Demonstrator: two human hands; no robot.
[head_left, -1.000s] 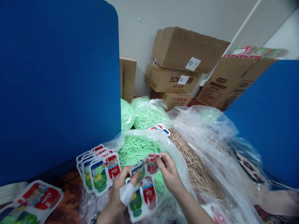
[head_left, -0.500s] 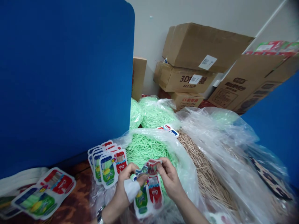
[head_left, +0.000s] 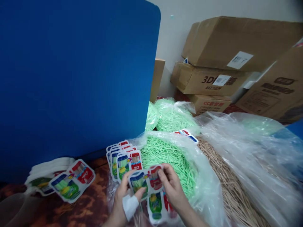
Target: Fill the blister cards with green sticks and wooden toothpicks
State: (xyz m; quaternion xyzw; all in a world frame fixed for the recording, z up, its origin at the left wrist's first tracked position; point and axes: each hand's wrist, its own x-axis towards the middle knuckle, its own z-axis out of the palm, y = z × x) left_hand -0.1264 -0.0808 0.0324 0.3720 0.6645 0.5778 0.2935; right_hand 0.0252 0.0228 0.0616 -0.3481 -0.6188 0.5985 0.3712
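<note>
My left hand [head_left: 120,194], with a white wrap [head_left: 130,206] near the thumb, pinches the left side of a printed candy pouch [head_left: 139,181]. The fingers of my right hand [head_left: 174,189] grip its upper right corner. One half of the pouch is green and blue, the other red. Just beneath it lies a second pouch [head_left: 155,208] of the same print, partly covered by my right hand. Behind my hands, an open clear bag holds thin green sticks [head_left: 163,151]. A fanned row of matching pouches [head_left: 129,162] rests left of that bag.
Brown sticks [head_left: 220,170] fill another plastic bag on the right. More pouches [head_left: 72,181] lie at the far left beside a white stack [head_left: 50,167]. A blue panel [head_left: 75,78] stands at left; cardboard boxes [head_left: 210,78] are piled behind.
The view has swung left, so the surroundings sit further right. The pouch between my hands was crumpled and folded; it is now flatter, with its printed face showing.
</note>
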